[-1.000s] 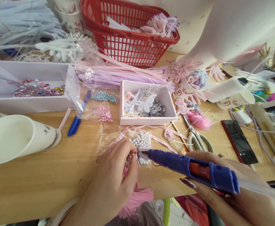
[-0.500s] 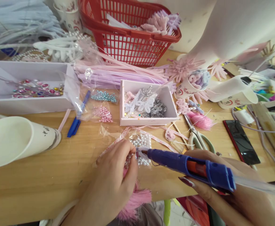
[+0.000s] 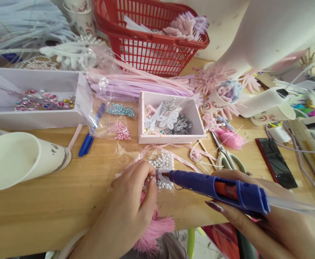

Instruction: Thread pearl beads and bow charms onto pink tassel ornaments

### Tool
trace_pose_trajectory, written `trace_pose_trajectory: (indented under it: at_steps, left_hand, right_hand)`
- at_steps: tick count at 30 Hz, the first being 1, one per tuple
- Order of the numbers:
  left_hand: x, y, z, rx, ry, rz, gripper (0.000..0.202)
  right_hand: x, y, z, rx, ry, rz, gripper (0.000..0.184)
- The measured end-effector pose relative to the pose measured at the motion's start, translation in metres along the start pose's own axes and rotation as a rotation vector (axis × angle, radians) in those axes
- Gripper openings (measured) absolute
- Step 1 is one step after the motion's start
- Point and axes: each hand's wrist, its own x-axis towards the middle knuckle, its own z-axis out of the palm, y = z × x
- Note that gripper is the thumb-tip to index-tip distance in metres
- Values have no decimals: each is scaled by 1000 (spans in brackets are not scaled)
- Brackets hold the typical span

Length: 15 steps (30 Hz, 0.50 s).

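Observation:
In my right hand (image 3: 265, 212) is a blue hot glue gun (image 3: 216, 187), a clear glue stick (image 3: 295, 207) running out of its back end. Its nozzle points left and meets, or nearly meets, a small pale piece (image 3: 161, 175) at the fingertips of my left hand (image 3: 130, 205). Thumb and forefinger of that hand are pinched on a small ornament, mostly hidden by the fingers. A pink tassel (image 3: 158, 230) hangs below them, seemingly part of it. Just behind the fingertips lies a clear bag of white pearl beads (image 3: 164, 160).
A white box (image 3: 173, 138) of flowers and silver trims stands beyond my hands. Scissors (image 3: 227, 154) and a phone (image 3: 276, 162) lie to the right. On the left are a tipped paper cup (image 3: 46, 156), a blue pen (image 3: 86, 144) and a long box (image 3: 38, 120). Behind stands a red basket (image 3: 152, 54).
The view has shifted very slightly. Both hands, the glue gun and the tasselled piece hold nearly the same position.

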Motion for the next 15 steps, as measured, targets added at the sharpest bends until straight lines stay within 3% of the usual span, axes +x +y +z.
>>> trace_pose_trajectory:
  at_steps: [15]
  left_hand:
    - [0, 1, 0, 2, -15, -16, 16]
  right_hand:
    - [1, 1, 0, 45, -1, -9, 21]
